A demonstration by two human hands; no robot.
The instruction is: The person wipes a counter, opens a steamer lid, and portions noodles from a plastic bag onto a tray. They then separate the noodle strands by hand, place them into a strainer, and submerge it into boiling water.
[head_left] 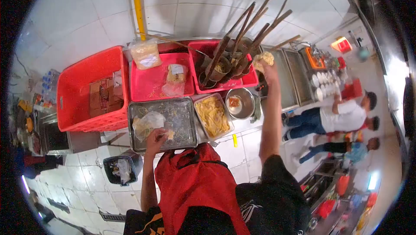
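My right hand (271, 73) is stretched out to the far right and closed round a clump of pale yellow noodles (262, 60), beside the pink crate with long-handled noodle strainers (223, 63). Over the metal tray (184, 113), the fingers of my left hand (157, 140) are drawn together next to a crumpled clear plastic bag (148, 124). A small pale scrap shows by those fingertips, and I cannot make out whether they grip it. Loose noodle bits lie scattered on the tray.
A container of flat yellow pieces (213, 115) and a steel bowl with something orange (240, 103) stand near me. Behind are a pink tray (143, 79) with bagged noodles and a red crate (93, 118). A bin (106, 163) stands on the floor; people (342, 118) are at right.
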